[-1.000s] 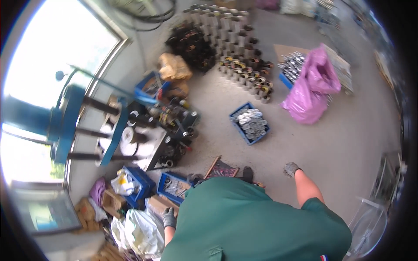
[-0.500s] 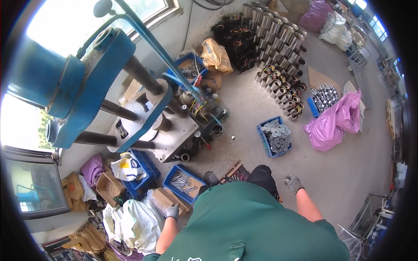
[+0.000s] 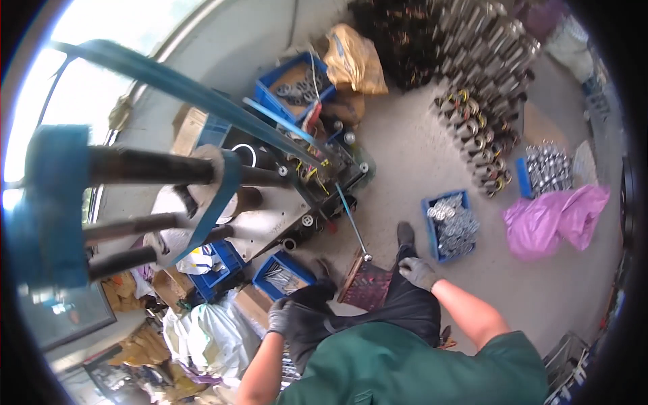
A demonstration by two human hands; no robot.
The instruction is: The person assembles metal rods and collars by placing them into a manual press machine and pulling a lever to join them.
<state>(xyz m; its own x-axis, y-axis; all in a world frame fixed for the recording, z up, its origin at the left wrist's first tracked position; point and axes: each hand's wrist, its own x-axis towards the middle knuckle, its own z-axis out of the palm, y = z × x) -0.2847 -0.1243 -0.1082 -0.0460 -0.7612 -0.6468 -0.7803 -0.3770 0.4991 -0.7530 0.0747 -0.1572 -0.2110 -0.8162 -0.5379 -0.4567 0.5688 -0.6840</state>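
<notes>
The right hand (image 3: pixel 419 273), at 4 o'clock, has come in from over the bare floor to the right thigh of the dark trousers (image 3: pixel 413 312). The left hand (image 3: pixel 281 314), at 7 o'clock, has shifted off the cardboard box (image 3: pixel 252 308) to the edge of the left trouser leg. Both hands are gloved, with fingers bent and nothing visible in them; the palms are hidden, so I cannot tell whether either grips the cloth.

More of the legs now shows, and a wood-framed, dark red panel (image 3: pixel 366 286) lies between them at 5 o'clock. The change seems to leave both hands by the body rather than on any part. Nearest to the right hand is the blue crate (image 3: pixel 428 223) of metal discs (image 3: pixel 456 231), towards 3 o'clock, apart from it. The blue tray (image 3: pixel 302 266) of metal rods (image 3: pixel 278 278) is at 7 o'clock, just beyond the left hand. The blue press (image 3: pixel 57 202) stands at 9 o'clock, blurred.
</notes>
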